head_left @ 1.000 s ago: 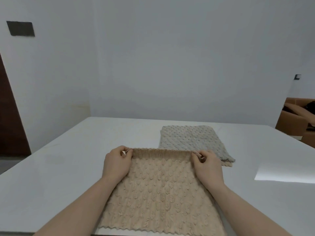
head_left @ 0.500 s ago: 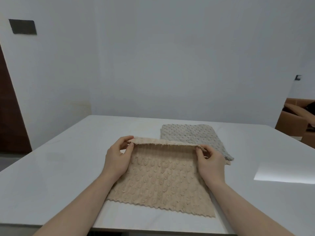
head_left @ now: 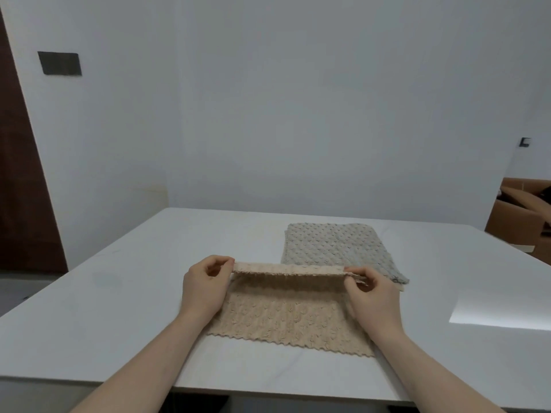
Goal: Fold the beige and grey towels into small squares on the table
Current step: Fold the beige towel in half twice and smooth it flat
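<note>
2 towels on surface (head_left: 119,308); neither at small-square stage. Beige towel (head_left: 286,320), centre frame: far edge lifted clear, pinched at its corners by left hand (head_left: 205,289) and right hand (head_left: 371,299), near edge flat. First fold judged under way. Grey towel (head_left: 337,248), right of centre behind beige: flat, untouched, possibly folded once. Remaining: further beige folds, all grey folds.

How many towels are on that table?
2. The beige towel lies nearest, its far edge lifted by the left hand and right hand. The grey towel lies behind, toward the right.
</note>
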`<action>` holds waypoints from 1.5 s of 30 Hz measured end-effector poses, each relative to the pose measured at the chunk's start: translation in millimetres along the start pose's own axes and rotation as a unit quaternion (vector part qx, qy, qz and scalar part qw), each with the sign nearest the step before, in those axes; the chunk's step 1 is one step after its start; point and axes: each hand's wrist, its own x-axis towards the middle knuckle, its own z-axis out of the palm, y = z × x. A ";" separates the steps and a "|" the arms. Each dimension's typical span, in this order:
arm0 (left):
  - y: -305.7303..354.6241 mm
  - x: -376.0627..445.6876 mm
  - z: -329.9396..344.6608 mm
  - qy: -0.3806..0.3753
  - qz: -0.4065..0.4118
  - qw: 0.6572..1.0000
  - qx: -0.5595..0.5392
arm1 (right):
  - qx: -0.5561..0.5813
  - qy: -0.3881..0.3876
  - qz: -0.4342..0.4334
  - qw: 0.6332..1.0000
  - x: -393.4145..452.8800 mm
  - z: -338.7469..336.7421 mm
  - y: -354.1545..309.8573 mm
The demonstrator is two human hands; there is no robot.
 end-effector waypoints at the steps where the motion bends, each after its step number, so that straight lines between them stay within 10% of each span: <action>1: 0.6 -3.6 -2.9 -0.003 -0.006 1.000 0.007 | -0.002 -0.006 -0.001 1.000 -4.8 -3.6 -0.9; 45: 29.2 -79.1 -34.9 -0.037 0.133 0.960 0.245 | -0.182 -0.146 -0.078 0.969 -59.0 -47.7 -6.8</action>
